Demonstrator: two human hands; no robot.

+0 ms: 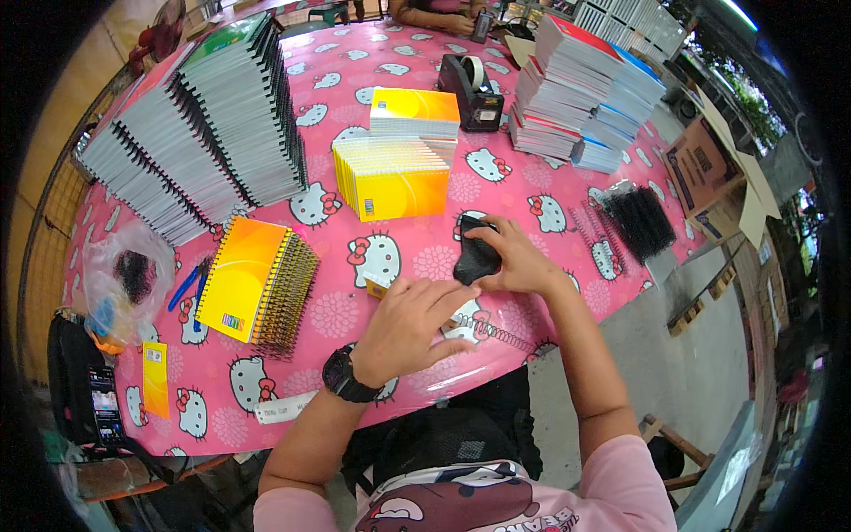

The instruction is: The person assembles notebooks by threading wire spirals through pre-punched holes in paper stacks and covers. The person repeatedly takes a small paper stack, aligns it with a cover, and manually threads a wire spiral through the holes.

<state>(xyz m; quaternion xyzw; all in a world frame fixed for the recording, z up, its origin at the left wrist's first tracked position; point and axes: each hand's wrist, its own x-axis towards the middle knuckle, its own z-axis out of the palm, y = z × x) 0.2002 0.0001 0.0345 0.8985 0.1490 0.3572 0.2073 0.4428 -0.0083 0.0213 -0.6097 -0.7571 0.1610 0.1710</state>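
Observation:
My right hand (519,259) is closed around a dark black object (477,257), rounded and flat on the pink tabletop; its exact kind I cannot make out. Just left of it, my left hand (409,324) reaches across with fingers stretched and the thumb apart, its fingertips close to the black object. A small yellow piece (376,289) pokes out beyond the left hand, mostly hidden by it. A loose spiral binding coil (501,332) lies by the left fingers and runs toward the table's near edge.
Yellow notebooks stand in stacks at the centre (403,191) and nearer left (241,279). Tall spiral-bound piles (239,115) fill the far left. A tape dispenser (472,93), unbound paper stacks (567,89) and black coils (640,223) occupy the far and right sides. Another person's arm (434,18) rests opposite.

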